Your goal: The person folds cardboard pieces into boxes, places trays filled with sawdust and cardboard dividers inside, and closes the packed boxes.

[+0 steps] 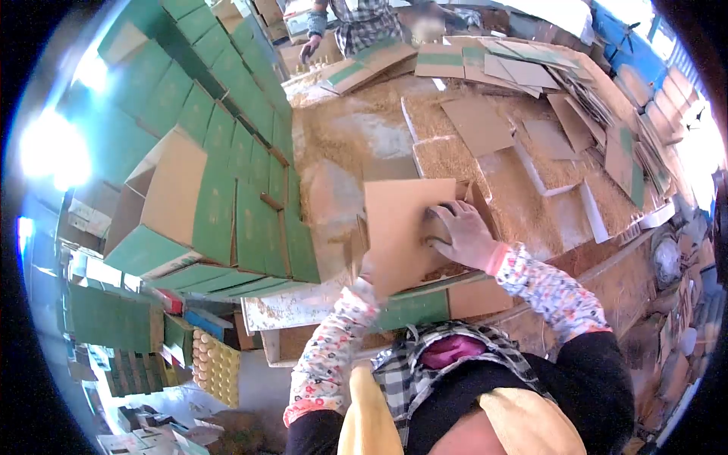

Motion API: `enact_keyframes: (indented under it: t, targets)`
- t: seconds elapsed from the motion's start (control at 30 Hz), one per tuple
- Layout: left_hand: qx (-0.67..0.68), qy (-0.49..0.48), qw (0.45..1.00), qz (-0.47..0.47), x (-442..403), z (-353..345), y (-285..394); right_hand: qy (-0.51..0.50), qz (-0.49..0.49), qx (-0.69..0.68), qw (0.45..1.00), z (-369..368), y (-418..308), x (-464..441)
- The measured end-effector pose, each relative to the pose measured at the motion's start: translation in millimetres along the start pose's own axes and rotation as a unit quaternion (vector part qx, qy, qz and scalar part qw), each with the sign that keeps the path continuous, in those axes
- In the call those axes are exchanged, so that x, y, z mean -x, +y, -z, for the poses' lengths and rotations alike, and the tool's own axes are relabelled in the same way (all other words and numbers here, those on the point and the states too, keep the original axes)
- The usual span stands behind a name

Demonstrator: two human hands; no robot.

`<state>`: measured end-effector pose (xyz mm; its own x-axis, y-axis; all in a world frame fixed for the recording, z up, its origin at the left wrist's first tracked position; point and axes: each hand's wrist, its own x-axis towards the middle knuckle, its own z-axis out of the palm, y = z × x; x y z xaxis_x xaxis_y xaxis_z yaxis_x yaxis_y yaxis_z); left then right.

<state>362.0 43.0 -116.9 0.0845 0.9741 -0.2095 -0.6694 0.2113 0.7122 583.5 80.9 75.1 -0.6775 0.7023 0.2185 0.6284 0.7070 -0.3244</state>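
Note:
A plain brown cardboard sheet (402, 227) lies tilted over the opening of a green and brown cardboard box (413, 309) at the table's near edge. My right hand (464, 236) rests on the sheet's right side with its fingers spread. A dark patch shows under the fingertips; I cannot make out whether it is only shadow. My left hand (368, 268) is at the sheet's lower left edge, blurred and mostly hidden, so its fingers do not show. An upright brown flap (479, 205) stands behind my right hand.
Tall stacks of green boxes (258, 182) stand at the left, with an open box (163, 201) in front. Sawdust-like grains cover the table (334, 129). Loose cardboard pieces (478, 125) lie at the back and right. Yellow egg trays (216, 368) stand lower left. Another person (368, 26) is across the table.

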Motion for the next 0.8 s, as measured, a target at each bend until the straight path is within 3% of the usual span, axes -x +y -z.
enact_keyframes:
  t: [0.03, 0.07, 0.1, 0.13, 0.17, 0.2, 0.23, 0.3, 0.37, 0.4, 0.47, 0.53, 0.57, 0.67, 0.7, 0.8]
  targets:
    - [-0.135, 0.054, 0.988, -0.054, 8.0, -23.9, 30.7, 0.060, 0.001, 0.027, 0.998, -5.1, 1.1, -0.7]
    - [-0.270, 0.123, 0.951, -0.091, 16.1, -48.7, 62.1, -0.001, 0.008, 0.044, 0.999, -15.5, 13.6, 4.9]
    - [-0.608, 0.220, 0.729, -0.224, 32.7, -98.1, 120.7, -0.063, 0.017, 0.060, 0.996, -25.5, 26.2, 10.3]
    - [-0.311, 0.266, 0.876, -0.256, 39.2, -100.5, 147.3, -0.062, 0.008, 0.053, 0.997, -23.2, 30.7, 11.9]
    - [-0.220, 0.362, 0.854, -0.301, 50.6, -100.0, 176.2, -0.061, 0.000, 0.045, 0.997, -20.9, 35.1, 13.6]
    - [-0.128, 0.351, 0.860, -0.349, 57.4, -97.4, 185.6, -0.058, -0.062, -0.030, 0.996, -15.5, 40.4, 12.0]
    - [-0.287, 0.300, 0.849, -0.326, 61.6, -101.6, 182.2, -0.057, -0.121, -0.104, 0.986, -11.0, 44.9, 11.0]
    - [-0.546, 0.203, 0.762, -0.281, 60.8, -79.1, 140.2, -0.107, -0.106, -0.013, 0.988, -6.1, 49.5, 4.9]
    - [-0.798, 0.126, 0.532, -0.254, 59.8, -94.7, 94.7, -0.125, -0.081, 0.058, 0.987, -5.0, 45.7, -0.1]
    - [-0.909, 0.091, 0.340, -0.224, 65.0, -135.0, 85.3, -0.126, -0.067, 0.081, 0.986, -7.1, 39.4, 3.0]
    - [-0.923, 0.061, 0.378, -0.028, 61.8, -137.8, 62.8, -0.085, -0.060, 0.038, 0.994, -10.7, 25.8, 11.0]
    - [-0.939, 0.025, 0.342, 0.009, 59.0, -156.1, 58.3, -0.023, -0.059, 0.063, 0.996, -15.3, 21.0, 18.3]
    - [-0.945, 0.002, 0.324, 0.035, 59.9, -161.3, 57.9, -0.078, -0.034, 0.059, 0.995, -33.2, 34.6, 20.9]
    - [-0.907, -0.092, 0.398, 0.106, 47.3, -161.8, 92.1, -0.247, -0.040, 0.023, 0.968, -41.2, 48.5, 17.5]
    - [-0.926, -0.106, 0.347, 0.108, 41.9, -163.4, 96.7, -0.370, -0.096, 0.012, 0.924, -15.9, 44.7, 3.5]
    - [-0.963, -0.145, 0.192, 0.118, 43.7, -162.0, 87.2, -0.224, -0.077, -0.009, 0.972, -5.4, 31.9, 15.2]
